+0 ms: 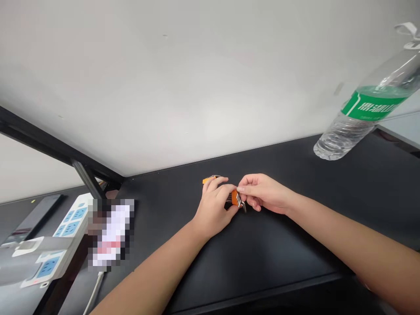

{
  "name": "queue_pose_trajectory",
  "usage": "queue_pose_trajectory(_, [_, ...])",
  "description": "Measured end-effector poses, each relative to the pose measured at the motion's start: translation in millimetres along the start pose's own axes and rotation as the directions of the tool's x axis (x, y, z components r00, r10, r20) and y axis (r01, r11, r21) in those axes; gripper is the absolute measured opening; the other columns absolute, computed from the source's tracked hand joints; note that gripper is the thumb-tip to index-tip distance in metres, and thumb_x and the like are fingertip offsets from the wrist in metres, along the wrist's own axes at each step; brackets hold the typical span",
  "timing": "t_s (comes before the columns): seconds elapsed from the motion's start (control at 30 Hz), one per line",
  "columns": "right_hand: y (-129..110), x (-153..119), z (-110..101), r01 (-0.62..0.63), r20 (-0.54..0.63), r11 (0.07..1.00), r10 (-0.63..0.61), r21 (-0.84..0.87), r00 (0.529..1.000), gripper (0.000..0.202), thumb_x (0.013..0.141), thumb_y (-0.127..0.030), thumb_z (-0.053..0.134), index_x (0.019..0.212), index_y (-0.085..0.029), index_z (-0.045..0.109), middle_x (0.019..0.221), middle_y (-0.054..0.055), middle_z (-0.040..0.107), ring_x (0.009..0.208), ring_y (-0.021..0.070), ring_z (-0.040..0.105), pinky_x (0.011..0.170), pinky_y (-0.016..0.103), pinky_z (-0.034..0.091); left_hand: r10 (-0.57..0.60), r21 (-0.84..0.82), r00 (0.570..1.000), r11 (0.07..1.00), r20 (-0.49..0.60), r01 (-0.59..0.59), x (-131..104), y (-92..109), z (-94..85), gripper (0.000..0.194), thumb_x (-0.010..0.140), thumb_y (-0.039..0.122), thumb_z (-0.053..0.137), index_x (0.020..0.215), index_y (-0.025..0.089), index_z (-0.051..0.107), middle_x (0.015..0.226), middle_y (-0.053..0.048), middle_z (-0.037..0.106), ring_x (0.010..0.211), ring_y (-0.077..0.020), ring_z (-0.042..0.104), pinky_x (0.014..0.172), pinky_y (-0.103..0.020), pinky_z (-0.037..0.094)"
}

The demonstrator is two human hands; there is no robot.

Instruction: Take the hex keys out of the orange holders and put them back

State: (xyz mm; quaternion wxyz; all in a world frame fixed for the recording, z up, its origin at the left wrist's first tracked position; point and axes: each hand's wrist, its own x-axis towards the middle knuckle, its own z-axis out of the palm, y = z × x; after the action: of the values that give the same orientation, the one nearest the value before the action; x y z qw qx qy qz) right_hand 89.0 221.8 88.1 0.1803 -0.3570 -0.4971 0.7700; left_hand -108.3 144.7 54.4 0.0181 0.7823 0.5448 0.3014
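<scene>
A hex key set in an orange holder [235, 197] lies low over the black tabletop, with several silver bent key ends sticking out at its right. My left hand [215, 203] is closed round the middle of the set, hiding much of it. Another orange part of the holder shows past the left fingertips. My right hand [262, 192] pinches with thumb and forefinger at the set's right end, touching it near the key ends. Exactly which piece lies between those fingertips is hidden.
A large water bottle [374, 103] with a green label stands at the back right by the pale wall [203, 87]. At left are a white power strip [70, 227], a blurred-out phone-like object [113, 232] with a white cable [93, 293], and a black frame bar [59, 144].
</scene>
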Motion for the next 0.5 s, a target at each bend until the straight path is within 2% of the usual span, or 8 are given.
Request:
queue_pose_trajectory(0.07, [2,1,-3,0.009,0.048,1.0,-0.01,0.018,0.999,0.038,0.078,-0.043,0.086,0.091,-0.015,0.063,0.08,0.003,0.071,0.052,0.0073,0.056,0.047,0.021,0.047,-0.008,-0.024,1.0,1.0,-0.024,0.008,-1,-2,0.4,0.035,0.084,0.025,0.077,0.116,0.025,0.063,0.126,-0.01,0.069,0.132,-0.0285,0.059,0.116,-0.054,0.045])
queue_pose_trajectory(0.13, [4,2,-6,0.03,0.054,0.999,-0.029,-0.02,0.998,0.038,0.079,-0.045,0.085,0.09,-0.016,0.062,0.076,0.001,0.07,0.05,0.0078,0.056,0.046,0.022,0.046,0.015,-0.041,1.0,0.999,-0.02,-0.016,-2,-1,0.3,0.035,0.085,0.027,0.076,0.118,0.026,0.064,0.122,-0.009,0.071,0.131,-0.0277,0.059,0.116,-0.053,0.045])
queue_pose_trajectory(0.23, [5,4,-7,0.062,0.019,0.98,-0.06,-0.189,0.998,0.038,0.084,-0.049,0.08,0.085,-0.017,0.059,0.059,-0.005,0.059,0.044,0.0067,0.048,0.042,0.02,0.039,0.042,-0.038,0.999,0.998,-0.018,-0.043,-4,3,2.2,0.034,0.087,0.028,0.075,0.119,0.026,0.063,0.117,-0.007,0.072,0.129,-0.0267,0.06,0.115,-0.053,0.045])
queue_pose_trajectory(0.33, [6,2,-7,0.055,0.024,0.938,-0.05,-0.342,0.998,0.034,0.09,-0.049,0.072,0.092,-0.017,0.062,0.061,-0.004,0.06,0.05,0.0096,0.055,0.046,0.021,0.045,0.021,-0.016,1.0,1.0,-0.011,-0.021,-2,7,7.3,0.035,0.086,0.028,0.075,0.119,0.025,0.062,0.117,-0.007,0.072,0.128,-0.0268,0.06,0.115,-0.053,0.045])
queue_pose_trajectory(0.43, [7,1,-9,0.058,0.059,0.883,-0.034,-0.466,0.998,0.029,0.09,-0.044,0.071,0.099,-0.018,0.064,0.074,0.0,0.067,0.06,0.0131,0.063,0.05,0.024,0.05,-0.021,0.016,0.997,1.0,0.072,0.02,6,11,5.8,0.032,0.088,0.028,0.074,0.117,0.025,0.062,0.11,-0.004,0.074,0.126,-0.027,0.06,0.112,-0.053,0.047])
queue_pose_trajectory(0.5, [10,2,-13,0.056,0.034,0.834,-0.045,-0.549,0.998,0.023,0.09,-0.038,0.069,0.099,-0.018,0.064,0.071,-0.001,0.065,0.056,0.0123,0.06,0.047,0.023,0.047,-0.054,0.051,0.99,0.998,0.128,0.048,9,22,-4.3,0.042,0.086,0.031,0.078,0.123,0.024,0.061,0.12,-0.006,0.072,0.13,-0.03,0.057,0.111,-0.054,0.049])
